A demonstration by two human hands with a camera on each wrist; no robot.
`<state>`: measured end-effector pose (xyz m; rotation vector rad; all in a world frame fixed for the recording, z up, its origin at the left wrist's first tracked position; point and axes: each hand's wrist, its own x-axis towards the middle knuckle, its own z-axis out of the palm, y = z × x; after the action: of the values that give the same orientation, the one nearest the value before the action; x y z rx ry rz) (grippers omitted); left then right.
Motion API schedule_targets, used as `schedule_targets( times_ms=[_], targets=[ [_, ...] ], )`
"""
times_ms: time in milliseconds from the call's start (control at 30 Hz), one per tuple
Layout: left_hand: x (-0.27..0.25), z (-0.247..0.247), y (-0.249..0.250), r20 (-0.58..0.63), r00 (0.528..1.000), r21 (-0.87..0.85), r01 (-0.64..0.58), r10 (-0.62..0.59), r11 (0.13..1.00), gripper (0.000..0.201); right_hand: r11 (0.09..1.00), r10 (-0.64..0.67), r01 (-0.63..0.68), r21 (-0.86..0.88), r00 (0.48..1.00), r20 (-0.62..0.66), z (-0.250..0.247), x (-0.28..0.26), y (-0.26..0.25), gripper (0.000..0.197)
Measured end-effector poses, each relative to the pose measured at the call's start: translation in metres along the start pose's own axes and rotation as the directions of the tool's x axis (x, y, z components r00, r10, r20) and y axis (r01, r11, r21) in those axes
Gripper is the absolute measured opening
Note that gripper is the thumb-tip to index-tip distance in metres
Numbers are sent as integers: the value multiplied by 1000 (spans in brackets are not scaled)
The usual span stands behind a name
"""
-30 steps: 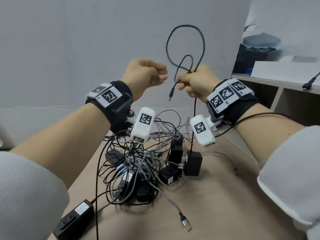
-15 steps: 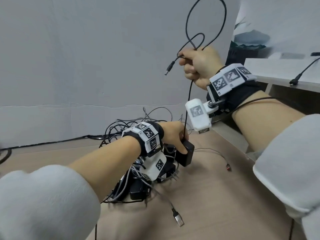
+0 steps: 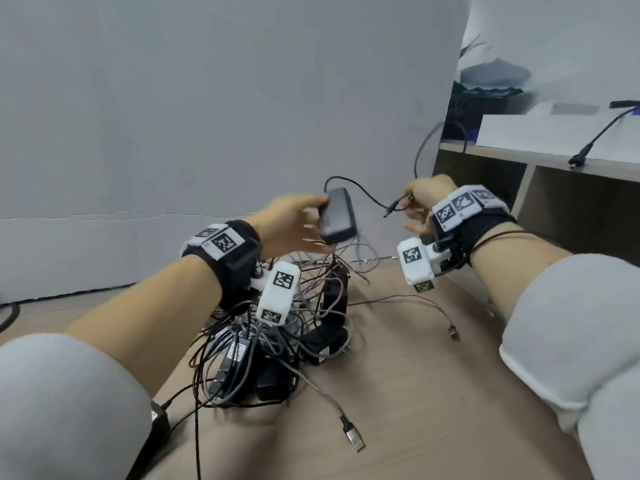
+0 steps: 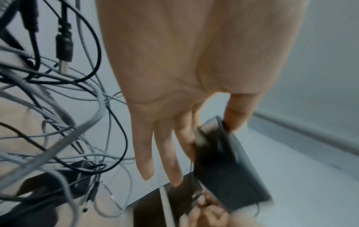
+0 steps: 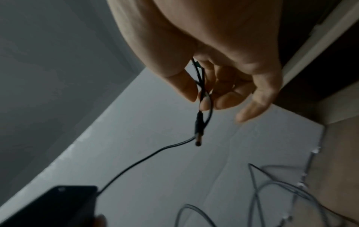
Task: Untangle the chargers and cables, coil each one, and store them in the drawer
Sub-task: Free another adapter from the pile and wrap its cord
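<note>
My left hand holds a black charger brick up above the pile, pinched between thumb and fingers. Its thin black cable runs right to my right hand, which pinches the gathered loops near the barrel plug; the plug hangs below the fingers. A loop of that cable rises behind the right hand. Below both hands lies the tangled pile of black chargers and grey braided cables on the wooden table. No drawer is in view.
A USB plug on a braided cable lies toward me. A small red connector lies right of the pile. Another black adapter sits at the lower left. A shelf unit stands at right, a grey wall behind.
My left hand went down, took the black brick from the pile and lifted it. My right hand came down from overhead with the coiled cable to the brick's height.
</note>
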<state>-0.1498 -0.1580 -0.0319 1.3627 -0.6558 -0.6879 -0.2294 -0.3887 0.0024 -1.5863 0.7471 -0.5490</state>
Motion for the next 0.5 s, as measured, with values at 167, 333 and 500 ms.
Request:
schedule_targets(
  times_ms=[167,333,500],
  targets=[
    [-5,-7,21,-290,953,77,-69,89,995,26,971,205,-192,-144,975,84,0,7,39,27],
    [-4,-4,15,-162,985,219,88,-53,972,33,934,315,-274,-231,935,165,0,12,48,61],
    [-2,-2,-28,-9,938,383,325,-348,865,29,937,65,3,-349,981,184,20,-6,36,23]
  ],
)
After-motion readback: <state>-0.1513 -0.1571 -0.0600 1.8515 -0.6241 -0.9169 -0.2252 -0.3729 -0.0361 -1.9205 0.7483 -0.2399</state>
